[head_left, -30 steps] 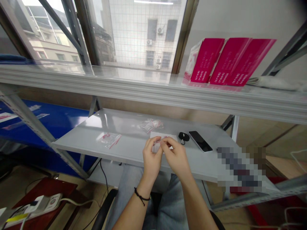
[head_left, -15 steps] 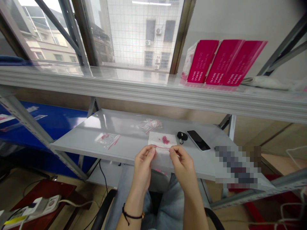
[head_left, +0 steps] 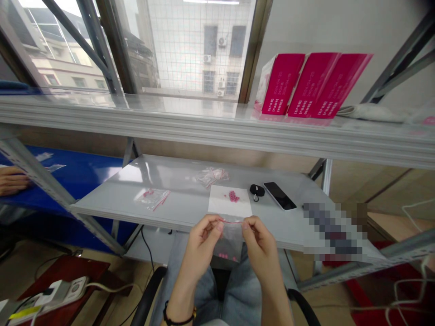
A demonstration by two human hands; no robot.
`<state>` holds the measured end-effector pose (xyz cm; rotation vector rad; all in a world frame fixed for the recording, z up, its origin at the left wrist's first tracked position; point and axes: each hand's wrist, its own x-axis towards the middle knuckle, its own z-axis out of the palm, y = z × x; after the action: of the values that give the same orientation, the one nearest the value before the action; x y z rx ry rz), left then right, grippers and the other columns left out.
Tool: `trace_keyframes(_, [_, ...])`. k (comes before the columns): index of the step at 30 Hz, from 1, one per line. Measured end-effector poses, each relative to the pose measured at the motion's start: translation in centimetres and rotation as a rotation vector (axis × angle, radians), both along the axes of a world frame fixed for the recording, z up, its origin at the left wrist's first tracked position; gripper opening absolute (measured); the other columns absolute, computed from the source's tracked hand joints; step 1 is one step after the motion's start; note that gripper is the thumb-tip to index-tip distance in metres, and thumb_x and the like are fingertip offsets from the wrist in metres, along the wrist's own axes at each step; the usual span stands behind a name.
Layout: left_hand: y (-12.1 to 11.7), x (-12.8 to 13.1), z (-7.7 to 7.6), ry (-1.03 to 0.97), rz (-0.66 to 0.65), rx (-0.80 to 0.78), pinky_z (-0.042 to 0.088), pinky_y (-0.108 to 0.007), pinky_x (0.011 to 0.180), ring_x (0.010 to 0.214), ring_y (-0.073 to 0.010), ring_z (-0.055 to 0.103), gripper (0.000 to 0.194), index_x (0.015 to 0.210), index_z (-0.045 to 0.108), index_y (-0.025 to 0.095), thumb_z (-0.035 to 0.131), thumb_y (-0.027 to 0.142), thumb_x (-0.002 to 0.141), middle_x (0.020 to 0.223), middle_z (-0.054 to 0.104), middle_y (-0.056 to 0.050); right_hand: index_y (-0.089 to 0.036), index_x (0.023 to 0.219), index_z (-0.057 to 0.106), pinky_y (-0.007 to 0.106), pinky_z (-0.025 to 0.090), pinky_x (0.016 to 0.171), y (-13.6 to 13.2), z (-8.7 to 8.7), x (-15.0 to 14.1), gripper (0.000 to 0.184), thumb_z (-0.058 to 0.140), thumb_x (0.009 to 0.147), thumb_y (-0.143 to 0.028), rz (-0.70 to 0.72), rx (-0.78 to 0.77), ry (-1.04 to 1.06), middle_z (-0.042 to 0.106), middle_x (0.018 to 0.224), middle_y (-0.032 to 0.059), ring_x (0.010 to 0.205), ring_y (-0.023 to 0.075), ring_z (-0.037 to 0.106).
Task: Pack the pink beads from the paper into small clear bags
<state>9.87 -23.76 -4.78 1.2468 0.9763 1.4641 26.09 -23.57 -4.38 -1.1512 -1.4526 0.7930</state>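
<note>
A clear zip bag (head_left: pixel 230 237) with a red seal line hangs between my two hands, with several small pink beads (head_left: pixel 224 256) at its bottom. My left hand (head_left: pixel 205 237) pinches the left end of the red seal. At the other end, my right hand (head_left: pixel 258 240) grips the seal between thumb and fingers. Just beyond the bag, a white sheet of paper (head_left: pixel 220 206) lies on the grey shelf (head_left: pixel 183 199). It bears a small heap of pink beads (head_left: pixel 234 196).
Right of the paper lie a black case with a clip (head_left: pixel 257 190) and a phone (head_left: pixel 280 196). Clear bags rest behind (head_left: pixel 212 175) and to the left (head_left: pixel 152 199). Pink boxes (head_left: pixel 314 86) stand on the upper shelf. Another person's hand (head_left: pixel 12 180) shows at far left.
Both hands have drawn the bag down and toward me, so it hangs clear of the paper and its beads show. Another person's hand has come into view at the left.
</note>
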Motion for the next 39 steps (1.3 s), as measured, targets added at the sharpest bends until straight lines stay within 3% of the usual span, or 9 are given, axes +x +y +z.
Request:
trace_keyframes(4, [-0.1, 0.1, 0.0, 0.078, 0.024, 0.014, 0.041, -0.022, 0.066, 0.069, -0.0126, 0.053, 0.024, 0.089, 0.068, 0.018, 0.061, 0.040, 0.096, 0.070, 0.057, 0.002, -0.021, 0.080, 0.055, 0.025, 0.033, 0.056, -0.1, -0.3, 0.2, 0.028, 0.050, 0.101, -0.040, -0.007, 0.007, 0.012, 0.044, 0.069, -0.0038, 0.061, 0.0129, 0.042])
trace_keyframes(10, [-0.3, 0.5, 0.2, 0.148, 0.086, 0.084, 0.041, -0.023, 0.072, 0.078, -0.0139, 0.053, 0.023, 0.084, 0.065, 0.018, 0.058, 0.034, 0.098, 0.080, 0.057, 0.000, -0.022, 0.081, 0.055, 0.025, 0.030, 0.053, -0.1, -0.9, 0.4, 0.029, 0.051, 0.101, -0.042, 0.018, -0.050, 0.117, 0.039, 0.068, -0.0050, 0.059, 0.0123, 0.037])
trace_keyframes(13, [-0.4, 0.6, 0.3, 0.187, 0.083, 0.108, 0.040, -0.023, 0.072, 0.078, -0.0141, 0.053, 0.022, 0.085, 0.065, 0.018, 0.057, 0.033, 0.099, 0.081, 0.057, 0.000, -0.023, 0.103, 0.062, 0.024, 0.038, 0.060, -0.1, -1.0, 0.3, 0.020, 0.059, 0.097, -0.043, 0.094, -0.063, 0.163, 0.054, 0.083, -0.0018, 0.067, 0.0131, 0.047])
trace_keyframes(15, [-0.4, 0.5, 0.4, 0.228, 0.060, 0.124, 0.041, -0.024, 0.072, 0.079, -0.0145, 0.054, 0.021, 0.086, 0.065, 0.019, 0.057, 0.033, 0.099, 0.082, 0.058, 0.000, -0.025, 0.112, 0.063, 0.025, 0.043, 0.067, -0.2, -1.1, 0.3, 0.027, 0.068, 0.091, -0.041, 0.190, -0.083, 0.205, 0.061, 0.098, 0.0014, 0.078, 0.0153, 0.054])
trace_keyframes(18, [-0.5, 0.4, 0.5, 0.298, 0.024, 0.147, 0.041, -0.025, 0.072, 0.079, -0.0150, 0.055, 0.022, 0.085, 0.065, 0.019, 0.056, 0.033, 0.100, 0.082, 0.058, -0.001, -0.024, 0.100, 0.065, 0.024, 0.042, 0.065, -0.2, -1.1, 0.3, 0.022, 0.074, 0.087, -0.038, 0.290, -0.150, 0.289, 0.060, 0.086, -0.0006, 0.075, 0.0150, 0.052])
trace_keyframes(22, [-0.8, 0.4, 0.7, 0.378, -0.017, 0.173, 0.042, -0.025, 0.074, 0.081, -0.0155, 0.057, 0.023, 0.086, 0.064, 0.019, 0.053, 0.032, 0.101, 0.083, 0.059, -0.001, -0.021, 0.085, 0.067, 0.024, 0.038, 0.064, -0.1, -1.3, 0.7, 0.016, 0.075, 0.087, -0.034, 0.289, -0.147, 0.311, 0.054, 0.074, -0.0026, 0.069, 0.0129, 0.047])
trace_keyframes(29, [-1.0, 0.5, 0.9, 0.451, -0.031, 0.199, 0.042, -0.027, 0.074, 0.082, -0.0162, 0.057, 0.024, 0.089, 0.063, 0.019, 0.049, 0.033, 0.103, 0.085, 0.059, -0.002, -0.021, 0.085, 0.070, 0.024, 0.038, 0.066, 0.3, -2.0, 0.9, 0.012, 0.076, 0.086, -0.032, 0.292, -0.127, 0.387, 0.057, 0.076, -0.0021, 0.071, 0.0132, 0.047])
trace_keyframes(39, [-0.7, 0.6, 0.5, 0.458, 0.004, 0.185, 0.043, -0.027, 0.073, 0.081, -0.0166, 0.058, 0.024, 0.087, 0.064, 0.020, 0.052, 0.034, 0.101, 0.083, 0.060, -0.002, -0.019, 0.081, 0.068, 0.024, 0.042, 0.067, 0.3, -1.3, 0.2, 0.019, 0.074, 0.087, -0.036, 0.233, -0.187, 0.333, 0.060, 0.074, -0.0014, 0.069, 0.0131, 0.050])
